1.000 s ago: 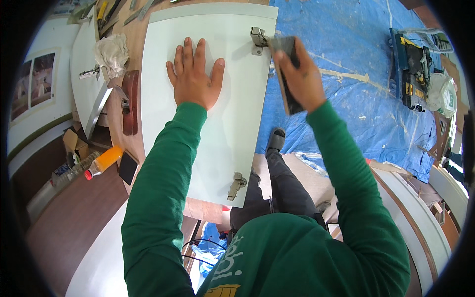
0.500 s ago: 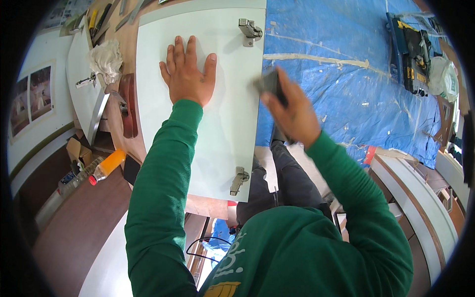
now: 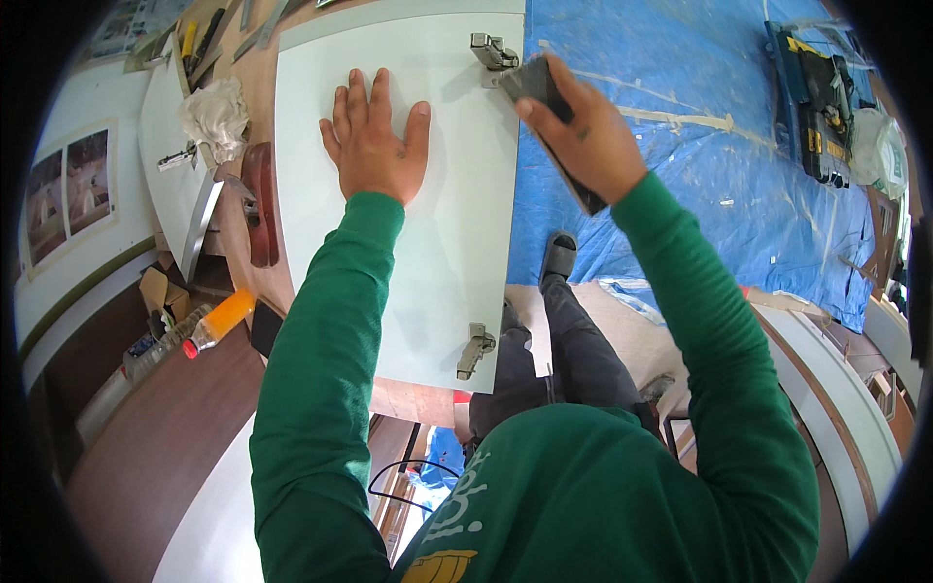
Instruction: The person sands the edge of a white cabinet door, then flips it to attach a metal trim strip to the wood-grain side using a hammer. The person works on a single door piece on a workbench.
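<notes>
1. The white panel (image 3: 437, 243) lies flat on the surface (image 3: 255, 97), filling the centre of the view from 12 o'clock down toward 6.
2. The left hand (image 3: 374, 146) rests palm down on the panel at about 11 o'clock, fingers spread and flat, gripping nothing.
3. The right hand (image 3: 583, 136) sits at about 1 o'clock, over the panel's right edge, its fingers closed round a dark flat tool (image 3: 549, 126).
4. The tool's upper end reaches to just beside the upper hinge (image 3: 491, 51); whether they touch I cannot tell.
5. The upper hinge is fixed near the panel's top right corner, at 12 o'clock, between the two hands and nearer the right one.
6. A lower hinge (image 3: 473, 350) sits on the same right edge toward 6 o'clock, well apart from both hands.
7. Right of the panel, from 1 to 3 o'clock, a blue tarp (image 3: 700, 194) covers the floor.
8. A power tool (image 3: 821, 102) lies on the tarp at 2 o'clock, well apart from the right hand.
9. Left of the panel, at 10 o'clock, a crumpled rag (image 3: 216, 115) lies on the surface, with a reddish-brown block (image 3: 259, 204) just below it.
10. An orange bottle (image 3: 219, 323) lies at 8 o'clock, well apart from the left hand.
11. Both green sleeves (image 3: 321, 369) rise from the lower edge.
</notes>
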Tool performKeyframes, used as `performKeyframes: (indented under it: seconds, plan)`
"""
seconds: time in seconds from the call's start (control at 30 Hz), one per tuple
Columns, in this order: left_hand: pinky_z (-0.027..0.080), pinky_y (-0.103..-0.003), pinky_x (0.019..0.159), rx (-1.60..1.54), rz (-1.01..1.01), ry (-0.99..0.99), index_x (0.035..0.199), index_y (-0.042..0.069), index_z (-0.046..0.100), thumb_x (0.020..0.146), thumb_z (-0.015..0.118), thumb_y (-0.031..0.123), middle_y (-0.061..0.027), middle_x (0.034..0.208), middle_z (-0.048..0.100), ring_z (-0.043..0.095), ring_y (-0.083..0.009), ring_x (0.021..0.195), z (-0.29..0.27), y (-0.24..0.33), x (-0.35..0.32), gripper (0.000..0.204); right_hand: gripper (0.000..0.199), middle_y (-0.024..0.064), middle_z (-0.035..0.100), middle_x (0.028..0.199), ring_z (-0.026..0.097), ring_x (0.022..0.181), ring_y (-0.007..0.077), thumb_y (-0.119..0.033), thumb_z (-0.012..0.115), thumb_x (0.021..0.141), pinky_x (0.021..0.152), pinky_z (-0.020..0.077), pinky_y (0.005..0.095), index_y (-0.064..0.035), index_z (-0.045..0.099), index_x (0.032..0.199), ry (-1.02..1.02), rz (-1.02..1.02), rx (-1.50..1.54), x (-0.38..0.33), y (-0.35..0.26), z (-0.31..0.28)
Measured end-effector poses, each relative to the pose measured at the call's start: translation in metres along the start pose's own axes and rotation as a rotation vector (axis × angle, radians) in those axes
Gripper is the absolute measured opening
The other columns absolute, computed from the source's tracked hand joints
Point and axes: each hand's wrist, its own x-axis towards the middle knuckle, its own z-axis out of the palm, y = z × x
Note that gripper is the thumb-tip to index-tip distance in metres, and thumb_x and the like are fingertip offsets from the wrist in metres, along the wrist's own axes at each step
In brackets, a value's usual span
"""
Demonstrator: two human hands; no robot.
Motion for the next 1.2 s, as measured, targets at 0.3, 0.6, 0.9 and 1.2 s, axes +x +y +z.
performKeyframes:
  seconds: [0.3,0.6,0.9,1.2]
  plan:
    - [0.009,-0.055,0.127,0.044,-0.001,0.023,0.160,0.019,0.038,0.103,0.047,0.058,-0.0121,0.169,0.028,0.021,-0.0326,0.157,0.002,-0.006,-0.003,0.069,0.073,0.0249,0.066,0.105,0.068,0.098,0.0397,-0.048,0.069,0.096,0.084,0.0547,0.0448,-0.0057,0.047,0.152,-0.058,-0.109,-0.014,-0.013,0.005,0.002]
    - [0.009,-0.057,0.127,0.042,0.003,0.020,0.159,0.019,0.039,0.102,0.046,0.058,-0.0136,0.169,0.030,0.021,-0.0334,0.157,0.005,-0.005,-0.003,0.070,0.075,0.0184,0.059,0.098,0.068,0.086,0.0392,-0.046,0.069,0.096,0.073,0.0565,0.0499,-0.0186,0.040,0.159,-0.438,-0.109,0.043,-0.134,-0.028,0.015]
    - [0.010,-0.056,0.127,0.030,0.005,0.030,0.160,0.020,0.039,0.103,0.048,0.058,-0.0119,0.169,0.029,0.023,-0.0321,0.157,0.002,-0.003,-0.003,0.069,0.067,0.0206,0.068,0.114,0.068,0.100,0.0374,-0.047,0.068,0.097,0.084,0.0552,0.0438,-0.0104,0.051,0.150,-0.094,0.010,0.135,-0.036,0.000,0.010]
    - [0.009,-0.055,0.128,0.019,0.003,0.009,0.159,0.017,0.039,0.102,0.049,0.055,-0.0129,0.169,0.030,0.022,-0.0327,0.157,0.001,-0.004,-0.002,0.069,0.088,0.0209,0.061,0.124,0.066,0.109,0.0389,-0.035,0.079,0.090,0.094,0.0532,0.0422,-0.0099,0.033,0.161,-0.446,0.061,0.477,-0.188,-0.001,0.004]
